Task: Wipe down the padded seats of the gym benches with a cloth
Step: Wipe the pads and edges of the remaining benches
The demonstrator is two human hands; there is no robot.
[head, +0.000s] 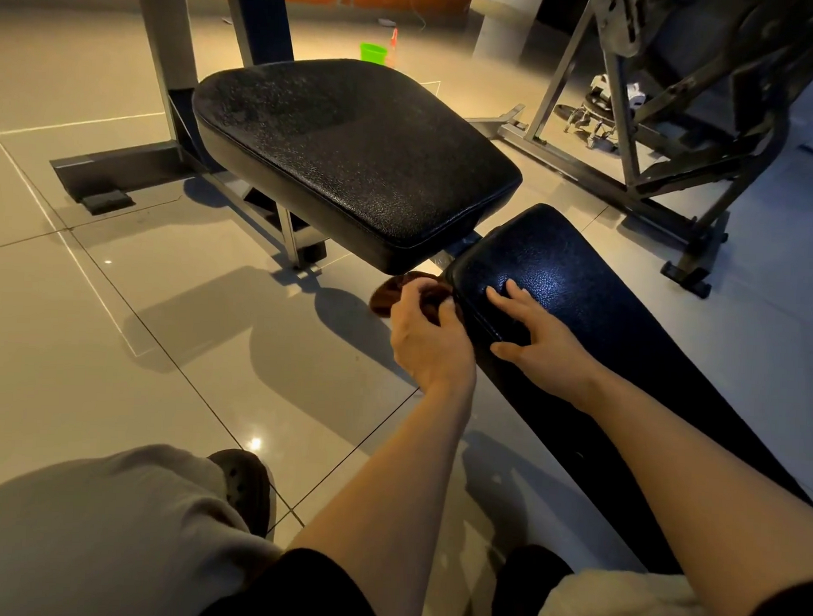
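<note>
Brown cloth [398, 292] in left hand's [429, 341] grip; right hand [539, 337] flat on bench pad [603, 291].

Grained glossy black vinyl seat pads [354, 158], painted metal frame [166, 60], glossy floor tiles [118, 334]

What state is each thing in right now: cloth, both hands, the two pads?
Cloth: bunched, gripped at the long pad's edge.
Left hand: grips the cloth.
Right hand: flat on the long pad, fingers straight.
Long pad: glossy.
Seat pad: untouched, dull.
</note>
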